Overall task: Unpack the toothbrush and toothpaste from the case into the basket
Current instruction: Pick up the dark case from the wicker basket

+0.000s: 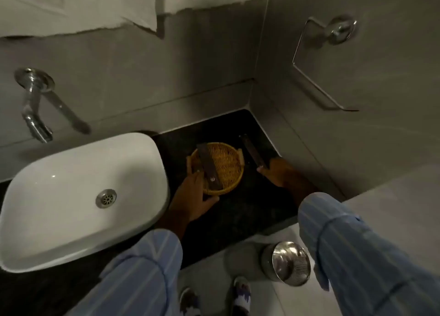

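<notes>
A round yellow wicker basket (226, 165) sits on the dark counter near the corner. A dark flat oblong piece (209, 165) lies across its left side, with one end over the far rim; I cannot tell whether it is the case or an item from it. My left hand (192, 196) grips the basket's near-left rim, fingers by the near end of that piece. To the right of the basket my right hand (277, 172) holds the near end of a second dark long piece (252, 151), which points toward the wall corner. No toothbrush or toothpaste is clearly visible.
A white basin (59, 196) stands to the left of the basket, under a chrome wall tap (33, 106). Grey walls close the counter (238, 215) at the back and right, with a metal towel ring (328, 61). On the floor below are a steel bin (290, 263) and my feet.
</notes>
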The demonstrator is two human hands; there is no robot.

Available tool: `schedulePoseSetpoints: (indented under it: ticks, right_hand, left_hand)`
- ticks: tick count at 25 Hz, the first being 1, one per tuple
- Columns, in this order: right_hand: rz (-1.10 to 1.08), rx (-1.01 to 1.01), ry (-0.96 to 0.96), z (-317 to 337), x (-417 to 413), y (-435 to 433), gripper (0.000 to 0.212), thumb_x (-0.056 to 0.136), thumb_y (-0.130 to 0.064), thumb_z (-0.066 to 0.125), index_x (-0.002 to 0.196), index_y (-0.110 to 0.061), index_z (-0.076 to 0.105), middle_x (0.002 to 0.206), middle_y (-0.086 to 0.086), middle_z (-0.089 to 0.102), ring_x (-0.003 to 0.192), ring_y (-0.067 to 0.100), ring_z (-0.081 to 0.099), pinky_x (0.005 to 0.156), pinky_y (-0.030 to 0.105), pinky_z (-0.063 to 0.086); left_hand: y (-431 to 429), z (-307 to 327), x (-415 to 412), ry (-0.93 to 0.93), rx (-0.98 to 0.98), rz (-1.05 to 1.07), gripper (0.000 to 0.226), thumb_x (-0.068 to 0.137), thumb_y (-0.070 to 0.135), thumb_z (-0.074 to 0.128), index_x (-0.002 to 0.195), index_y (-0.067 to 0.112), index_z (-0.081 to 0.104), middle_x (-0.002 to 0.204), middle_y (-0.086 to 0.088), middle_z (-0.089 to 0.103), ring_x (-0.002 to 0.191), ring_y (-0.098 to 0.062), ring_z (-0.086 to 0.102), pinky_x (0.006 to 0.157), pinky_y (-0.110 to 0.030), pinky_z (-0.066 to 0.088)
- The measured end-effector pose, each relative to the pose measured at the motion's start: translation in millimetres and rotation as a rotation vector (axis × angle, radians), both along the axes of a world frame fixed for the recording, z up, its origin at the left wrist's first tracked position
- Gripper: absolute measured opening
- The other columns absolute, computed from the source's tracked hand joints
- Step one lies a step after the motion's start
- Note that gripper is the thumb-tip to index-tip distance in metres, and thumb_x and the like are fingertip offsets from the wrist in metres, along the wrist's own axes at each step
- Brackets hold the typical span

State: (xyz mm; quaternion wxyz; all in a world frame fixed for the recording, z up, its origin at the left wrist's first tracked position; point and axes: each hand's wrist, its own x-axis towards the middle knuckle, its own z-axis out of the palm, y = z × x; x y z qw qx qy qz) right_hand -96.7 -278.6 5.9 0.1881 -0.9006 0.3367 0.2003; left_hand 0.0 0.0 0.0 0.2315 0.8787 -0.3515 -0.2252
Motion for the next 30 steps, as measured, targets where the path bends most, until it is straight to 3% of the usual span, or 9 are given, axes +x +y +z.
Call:
schedulePoseSetpoints:
  ticks: [3,5,10,12,14,18,23,27,30]
  right_hand:
    - [-0.078,0.013,0.021,-26,3,-2,0.058,0.095,-0.048,0.051,0.127,0.000,0.056,0.124,0.021,0.060,0.108,0.037,0.061,0.074,0.035,0.042]
    - [-0.126,0.038,-0.011,-42,5,0,0.051,0.095,-0.043,0.055,0.122,0.000,0.060,0.116,0.021,0.064,0.104,0.037,0.063,0.070,0.034,0.042]
    - [-0.197,-0.008,-0.090,-63,12,-3,0.044,0.092,-0.028,0.064,0.124,0.002,0.059,0.122,0.023,0.062,0.113,0.040,0.060,0.086,0.043,0.051]
    - [-0.231,-0.010,-0.113,-68,13,-5,0.037,0.090,-0.023,0.066,0.118,0.002,0.062,0.117,0.023,0.065,0.109,0.040,0.063,0.079,0.041,0.051]
    - [-0.264,-0.004,-0.121,-66,13,-8,0.030,0.089,-0.020,0.066,0.110,0.002,0.065,0.110,0.023,0.067,0.103,0.040,0.064,0.070,0.037,0.046]
    - [-0.191,-0.058,-0.091,-45,6,-11,0.029,0.086,-0.023,0.069,0.103,0.000,0.066,0.106,0.021,0.068,0.098,0.037,0.065,0.073,0.038,0.049]
    - [-0.195,0.005,-0.144,5,2,-21,0.036,0.083,-0.023,0.072,0.108,0.002,0.067,0.106,0.022,0.068,0.095,0.037,0.067,0.067,0.030,0.045]
    - [-0.176,-0.072,-0.213,62,0,-28,0.044,0.081,-0.028,0.072,0.109,0.005,0.067,0.114,0.026,0.067,0.106,0.040,0.063,0.083,0.035,0.049]
    - [-0.130,-0.117,-0.316,110,1,-30,0.050,0.081,-0.032,0.072,0.116,0.004,0.066,0.121,0.027,0.064,0.113,0.040,0.060,0.093,0.039,0.048]
  left_hand:
    - [13,-39,-25,-0.053,0.307,-0.010,0.097,0.081,0.067,0.054,0.155,0.013,0.020,0.163,-0.011,0.023,0.150,-0.030,0.023,0.121,-0.046,0.026]
    - [22,-62,-42,-0.046,0.444,-0.047,0.097,0.084,0.069,0.047,0.156,0.012,0.016,0.166,-0.011,0.015,0.153,-0.030,0.014,0.124,-0.048,0.018]
    - [28,-84,-61,-0.159,0.508,-0.095,0.093,0.088,0.068,0.041,0.157,0.013,0.011,0.168,-0.013,0.001,0.154,-0.030,0.005,0.123,-0.052,0.013]
    - [27,-85,-62,-0.183,0.510,-0.087,0.091,0.089,0.067,0.040,0.157,0.013,0.011,0.167,-0.013,0.002,0.154,-0.030,0.005,0.123,-0.052,0.013]
    - [26,-81,-61,-0.182,0.475,-0.076,0.088,0.090,0.065,0.040,0.156,0.013,0.013,0.167,-0.012,0.007,0.154,-0.030,0.009,0.124,-0.051,0.013]
    - [23,-59,-55,-0.187,0.285,-0.102,0.081,0.092,0.059,0.043,0.155,0.013,0.022,0.164,-0.011,0.021,0.152,-0.029,0.019,0.123,-0.045,0.021]
    - [3,3,-16,-0.284,0.077,-0.113,0.078,0.091,0.057,0.049,0.151,0.011,0.032,0.158,-0.012,0.035,0.146,-0.028,0.033,0.120,-0.043,0.031]
    - [-27,66,20,-0.282,-0.032,-0.070,0.077,0.088,0.050,0.059,0.151,0.011,0.033,0.156,-0.012,0.037,0.145,-0.029,0.034,0.122,-0.042,0.027]
    - [-52,122,48,-0.171,-0.085,-0.002,0.073,0.090,0.045,0.063,0.148,0.009,0.037,0.153,-0.015,0.042,0.143,-0.030,0.036,0.120,-0.039,0.028]
